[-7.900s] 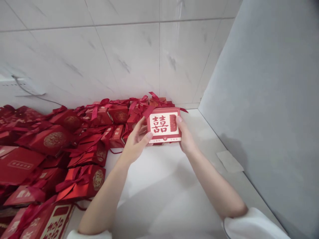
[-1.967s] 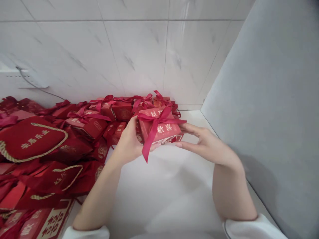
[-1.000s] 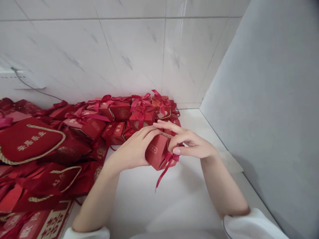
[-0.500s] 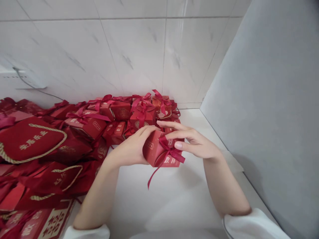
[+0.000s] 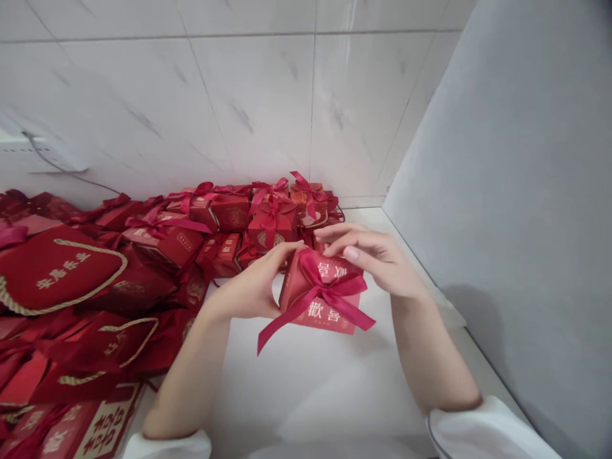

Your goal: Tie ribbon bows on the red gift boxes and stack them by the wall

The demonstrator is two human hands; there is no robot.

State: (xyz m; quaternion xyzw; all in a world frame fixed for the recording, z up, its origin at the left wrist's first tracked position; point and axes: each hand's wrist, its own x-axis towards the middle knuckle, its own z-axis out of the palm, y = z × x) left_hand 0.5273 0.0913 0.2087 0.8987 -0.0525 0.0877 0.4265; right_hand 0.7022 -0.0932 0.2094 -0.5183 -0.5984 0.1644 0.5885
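Note:
I hold a small red gift box with gold characters and a dark pink ribbon bow above the white counter. My left hand grips its left side, thumb and fingers closed on it. My right hand reaches over from the right, fingertips curled on the box's far top edge. A ribbon tail hangs down to the left below the box.
A heap of red ribboned boxes sits against the tiled wall just behind my hands. Red drawstring pouches and more boxes fill the left side. A grey panel walls off the right. A paper scrap lies by it.
Over the last second the box has been turned in my hands so its bow and lettered face point up at me. Earlier, another flat box was put with the heap.

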